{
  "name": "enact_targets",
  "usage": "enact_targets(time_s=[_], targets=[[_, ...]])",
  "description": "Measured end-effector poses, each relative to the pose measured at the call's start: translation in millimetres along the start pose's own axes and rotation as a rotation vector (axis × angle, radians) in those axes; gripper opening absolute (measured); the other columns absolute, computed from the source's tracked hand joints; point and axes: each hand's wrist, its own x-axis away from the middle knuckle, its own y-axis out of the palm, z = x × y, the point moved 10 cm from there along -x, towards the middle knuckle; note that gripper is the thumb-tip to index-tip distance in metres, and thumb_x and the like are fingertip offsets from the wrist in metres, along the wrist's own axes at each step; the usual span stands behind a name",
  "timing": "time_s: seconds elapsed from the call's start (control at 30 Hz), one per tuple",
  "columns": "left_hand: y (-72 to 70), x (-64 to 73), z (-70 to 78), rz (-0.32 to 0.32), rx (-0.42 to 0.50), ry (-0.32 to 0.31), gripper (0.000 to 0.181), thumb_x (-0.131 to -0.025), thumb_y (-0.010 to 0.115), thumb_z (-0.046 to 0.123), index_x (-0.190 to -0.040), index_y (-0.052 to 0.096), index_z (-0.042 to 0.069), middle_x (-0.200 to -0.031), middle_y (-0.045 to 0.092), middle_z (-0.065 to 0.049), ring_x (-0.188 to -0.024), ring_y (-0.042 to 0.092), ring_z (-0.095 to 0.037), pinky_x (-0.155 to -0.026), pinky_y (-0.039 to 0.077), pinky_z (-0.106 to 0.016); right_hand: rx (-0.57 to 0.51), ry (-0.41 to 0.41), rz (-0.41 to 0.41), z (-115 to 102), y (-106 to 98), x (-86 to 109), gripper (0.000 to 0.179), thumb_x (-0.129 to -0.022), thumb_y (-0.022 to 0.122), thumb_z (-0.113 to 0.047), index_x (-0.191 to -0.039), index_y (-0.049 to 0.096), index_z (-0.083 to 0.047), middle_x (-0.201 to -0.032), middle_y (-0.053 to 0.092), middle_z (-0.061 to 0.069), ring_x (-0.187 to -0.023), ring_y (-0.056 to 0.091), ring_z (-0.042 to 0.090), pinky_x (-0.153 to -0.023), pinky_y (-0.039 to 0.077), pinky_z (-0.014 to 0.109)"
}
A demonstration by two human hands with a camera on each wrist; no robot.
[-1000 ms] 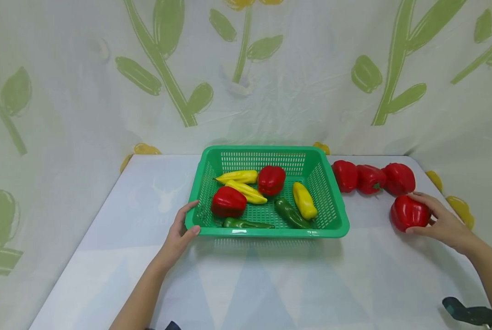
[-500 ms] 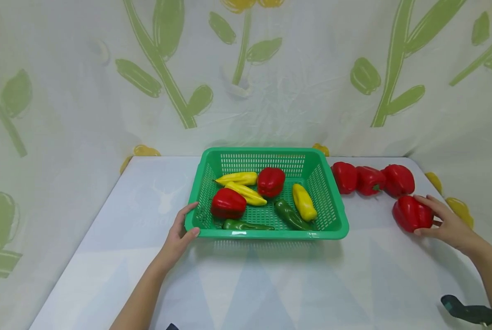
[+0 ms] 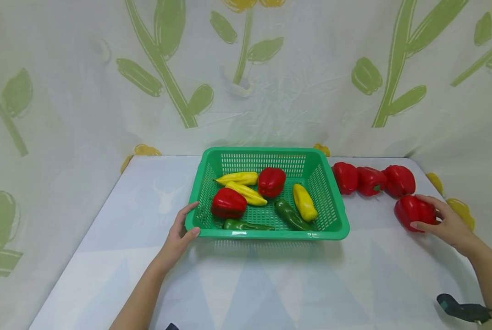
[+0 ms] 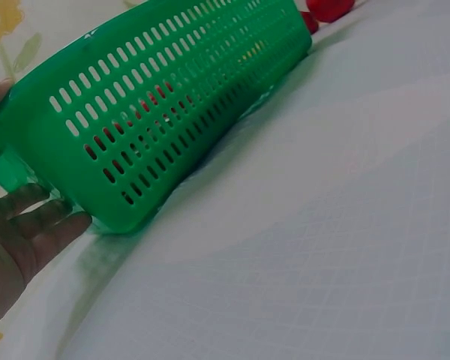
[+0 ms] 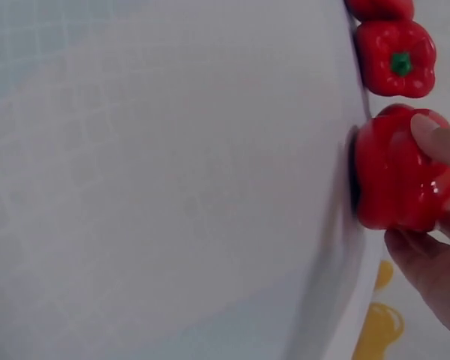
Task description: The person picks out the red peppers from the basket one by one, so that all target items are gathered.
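A green plastic basket [image 3: 270, 234] stands mid-table, holding yellow peppers [image 3: 304, 202], green peppers [image 3: 291, 214] and two red bell peppers [image 3: 229, 203]. At its near left corner my left hand [image 3: 180, 233] grips the rim, thumb on the front edge; the left wrist view has the fingers [image 4: 56, 232] against the outer side. To the right, my right hand [image 3: 448, 224] holds a red bell pepper [image 3: 412, 213] low at the table, thumb on one side and fingers on the other. Part of that pepper is hidden by the hand.
Behind the held pepper, three red bell peppers [image 3: 369, 180] sit in a row at the table's back right, the leftmost close to the basket wall. A cloth wall [image 3: 291, 110] with a flower print rises behind the white table [image 3: 146, 206].
My right hand has shifted its grip on the bell pepper, which has turned and slid slightly right. The left hand and basket stay in place.
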Motion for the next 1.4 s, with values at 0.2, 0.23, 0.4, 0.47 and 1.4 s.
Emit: enact_targets(time_s=[0.2, 0.23, 0.4, 0.47, 1.4], targets=[[-0.2, 0.4, -1.0, 0.002, -0.009, -0.012, 0.059, -0.095, 0.043, 0.003, -0.148, 0.019, 0.012, -0.154, 0.010, -0.020, -0.139, 0.017, -0.041, -0.096, 0.033, -0.009, 0.015, -0.026, 0.030, 1, -4, 2.5, 0.096, -0.075, 0.078, -0.012, -0.148, 0.017, -0.001, -0.134, 0.024, 0.038, -0.111, 0.026, 0.058, -0.059, 0.056, 0.040], [-0.3, 0.4, -1.0, 0.002, -0.010, -0.011, 0.059, -0.095, 0.043, 0.002, -0.148, 0.019, 0.011, -0.154, 0.010, -0.021, -0.139, 0.017, -0.041, -0.096, 0.033, -0.009, 0.020, -0.031, 0.035, 0, -4, 2.5, 0.096, -0.074, 0.078, -0.011, -0.147, 0.017, -0.001, -0.133, 0.025, 0.037, -0.111, 0.026, 0.057, -0.059, 0.056, 0.039], [-0.9, 0.2, -0.1, 0.005, -0.010, -0.006, 0.059, -0.095, 0.044, 0.003, -0.148, 0.019, 0.011, -0.154, 0.010, -0.021, -0.138, 0.018, -0.042, -0.096, 0.033, -0.009, 0.042, -0.041, 0.054, -3, -6, 1.3, 0.097, -0.072, 0.079, -0.009, -0.146, 0.018, 0.003, -0.133, 0.026, 0.038, -0.111, 0.026, 0.057, -0.059, 0.055, 0.044], [-0.9, 0.1, -0.2, 0.005, -0.011, -0.005, 0.059, -0.095, 0.044, 0.004, -0.148, 0.019, 0.012, -0.154, 0.010, -0.021, -0.138, 0.018, -0.042, -0.096, 0.033, -0.009, 0.042, -0.033, 0.059, -3, -7, 1.3, 0.098, -0.071, 0.080, -0.008, -0.146, 0.018, 0.004, -0.133, 0.026, 0.038, -0.111, 0.025, 0.058, -0.060, 0.055, 0.046], [1.0, 0.2, 0.5, -0.015, 0.013, 0.023, 0.059, -0.096, 0.044, 0.005, -0.148, 0.018, 0.011, -0.154, 0.009, -0.020, -0.138, 0.015, -0.042, -0.097, 0.033, -0.009, -0.029, -0.009, 0.145, -42, -31, -0.5, 0.100, -0.083, 0.072, -0.021, -0.153, 0.000, -0.018, -0.150, 0.007, 0.035, -0.126, 0.019, 0.062, -0.068, 0.051, 0.056]])
